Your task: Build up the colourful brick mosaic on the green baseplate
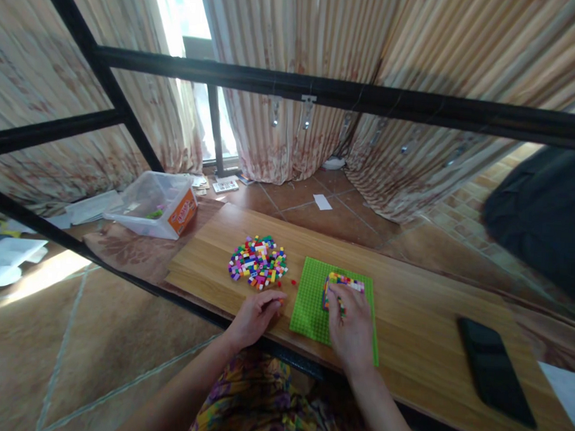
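Observation:
My left hand (254, 317) rests at the near edge of the wooden table, thumb and forefinger closed on a small orange-red toy brick (280, 300). Just beyond it lies a heap of loose multicoloured bricks (259, 262), with a few red bricks (293, 282) strayed to its right. A green studded baseplate (307, 305) lies flat in front of me. My right hand (353, 323) is over the plate, fingers curled down and touching a colourful block of bricks (346, 280) fixed on it. The hand covers part of that block, and whatever is between its fingertips is hidden.
A black phone (495, 371) lies on the right of the wooden table (417, 310). On the floor to the left stands a clear plastic box (149, 203) with an orange label. A black metal bar (322, 87) crosses in front of curtains (286, 37).

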Demonstrator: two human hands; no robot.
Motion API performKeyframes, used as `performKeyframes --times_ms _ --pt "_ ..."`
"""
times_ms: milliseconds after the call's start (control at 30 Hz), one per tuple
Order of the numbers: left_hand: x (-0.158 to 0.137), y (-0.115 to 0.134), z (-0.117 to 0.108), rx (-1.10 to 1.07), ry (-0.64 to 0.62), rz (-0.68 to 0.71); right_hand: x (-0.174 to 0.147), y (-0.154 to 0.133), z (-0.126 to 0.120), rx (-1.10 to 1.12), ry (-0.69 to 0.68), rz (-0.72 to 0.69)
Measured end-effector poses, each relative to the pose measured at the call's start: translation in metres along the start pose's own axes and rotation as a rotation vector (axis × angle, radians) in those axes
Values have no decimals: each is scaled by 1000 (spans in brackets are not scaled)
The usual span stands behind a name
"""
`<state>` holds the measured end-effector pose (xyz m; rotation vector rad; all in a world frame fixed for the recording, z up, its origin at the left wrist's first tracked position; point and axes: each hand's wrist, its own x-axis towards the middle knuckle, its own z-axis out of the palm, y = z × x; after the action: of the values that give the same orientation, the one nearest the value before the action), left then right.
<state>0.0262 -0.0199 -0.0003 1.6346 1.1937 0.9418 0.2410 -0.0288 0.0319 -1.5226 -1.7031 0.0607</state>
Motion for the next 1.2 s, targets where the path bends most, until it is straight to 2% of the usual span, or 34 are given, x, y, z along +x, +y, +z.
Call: performKeyframes --times_ms 100,267,467,633,733,867,1033,1200 --pt "0 -2 0 -9 6 2 -16 -27 14 115 -172 -23" --pt "0 -1 -2 20 38 100 -30 -48 40 201 -278 66" --pt "-1 1 -3 -62 -9 46 -25 -48 48 248 -293 140" --pt "-2 -1 -3 -114 -56 9 -21 -49 49 268 -267 117" --pt "-3 0 -4 -100 -68 17 -19 -49 41 285 -251 98" --pt "-3 3 -4 -53 -47 42 -11 -34 14 241 -171 86" --pt "-3 4 -4 3 -62 58 -1 16 -24 21 -56 153" --pt "-2 4 -4 27 -67 66 4 49 -29 -158 -52 140"
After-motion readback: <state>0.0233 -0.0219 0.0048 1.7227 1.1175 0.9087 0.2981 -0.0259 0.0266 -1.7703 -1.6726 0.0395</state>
